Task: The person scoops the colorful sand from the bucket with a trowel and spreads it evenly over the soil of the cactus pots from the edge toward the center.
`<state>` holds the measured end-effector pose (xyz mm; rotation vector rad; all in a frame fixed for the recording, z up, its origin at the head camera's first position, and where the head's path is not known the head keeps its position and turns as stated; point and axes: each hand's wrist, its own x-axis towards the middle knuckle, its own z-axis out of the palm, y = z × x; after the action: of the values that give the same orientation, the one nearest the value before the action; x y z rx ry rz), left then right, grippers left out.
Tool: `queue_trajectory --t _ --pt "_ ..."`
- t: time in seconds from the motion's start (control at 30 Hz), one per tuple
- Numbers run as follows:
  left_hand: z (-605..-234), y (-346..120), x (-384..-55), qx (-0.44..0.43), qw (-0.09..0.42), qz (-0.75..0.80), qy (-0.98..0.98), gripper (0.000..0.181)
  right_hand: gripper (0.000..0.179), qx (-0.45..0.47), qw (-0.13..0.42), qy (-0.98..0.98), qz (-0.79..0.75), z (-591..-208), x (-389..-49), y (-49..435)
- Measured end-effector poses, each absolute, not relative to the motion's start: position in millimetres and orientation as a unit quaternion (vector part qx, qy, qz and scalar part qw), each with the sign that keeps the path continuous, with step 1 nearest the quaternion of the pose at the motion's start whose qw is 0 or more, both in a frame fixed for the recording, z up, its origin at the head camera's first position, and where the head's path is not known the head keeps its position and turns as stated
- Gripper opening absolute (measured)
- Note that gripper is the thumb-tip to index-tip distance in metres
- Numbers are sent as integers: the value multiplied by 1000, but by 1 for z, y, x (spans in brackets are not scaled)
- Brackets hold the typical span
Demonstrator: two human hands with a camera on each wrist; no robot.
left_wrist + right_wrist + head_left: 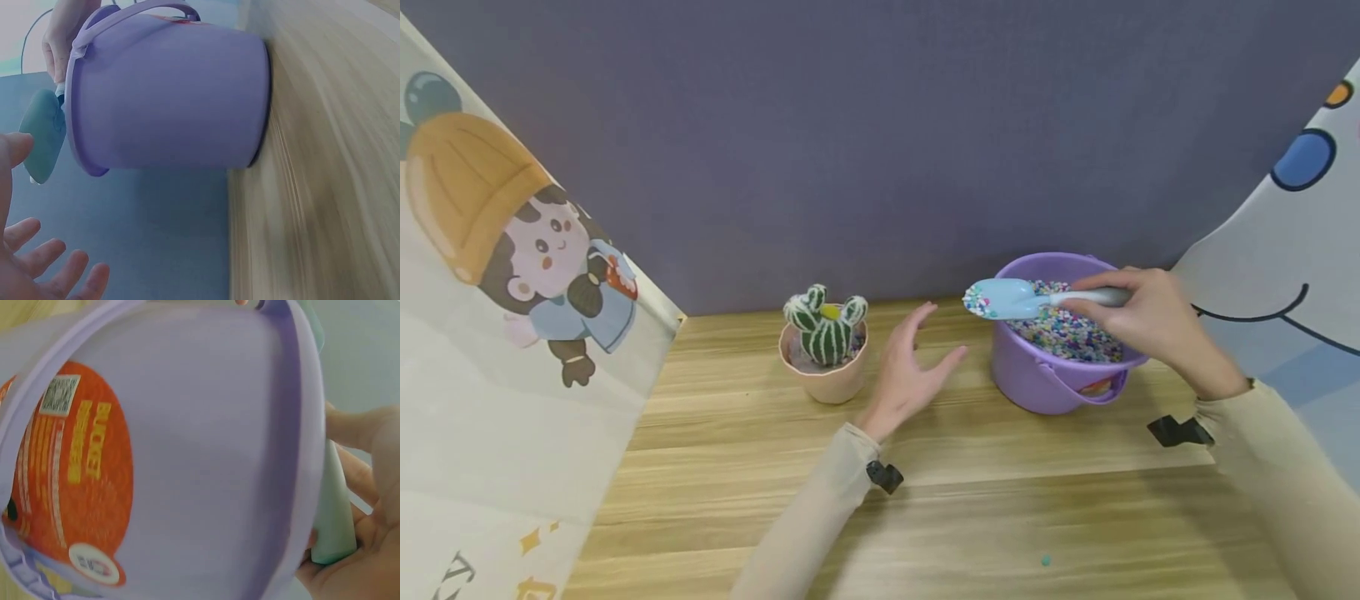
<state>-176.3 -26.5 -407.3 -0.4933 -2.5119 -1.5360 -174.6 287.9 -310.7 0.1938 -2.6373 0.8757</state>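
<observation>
A light blue toy shovel lies level over the left rim of a purple bucket, with small multicoloured beads in its scoop. My right hand grips its handle above the bucket, which is filled with the same kind of beads. In the right wrist view, the handle runs between the fingers and palm. My left hand hovers between the bucket and a potted cactus, fingers apart and holding nothing. The cactus, green with white stripes, stands in a peach pot.
Everything stands on a wood-grain table against a dark blue-grey back panel. A cartoon-printed panel borders the left side, another the right. One small green bead lies near the front. The bucket's handle hangs down in front.
</observation>
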Motion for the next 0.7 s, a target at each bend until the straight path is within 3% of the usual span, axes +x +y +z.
queue_trajectory --t 0.23,0.57,0.7 --pt "-414 -49 -169 -169 122 -500 -840 75 34 73 166 -932 314 -313 -176 271" --pt "-413 -74 -163 -187 171 -480 -840 69 25 84 180 -925 324 -315 -177 256" --pt "-414 -83 -161 -199 214 -478 -828 64 24 105 176 -920 335 -315 -177 248"
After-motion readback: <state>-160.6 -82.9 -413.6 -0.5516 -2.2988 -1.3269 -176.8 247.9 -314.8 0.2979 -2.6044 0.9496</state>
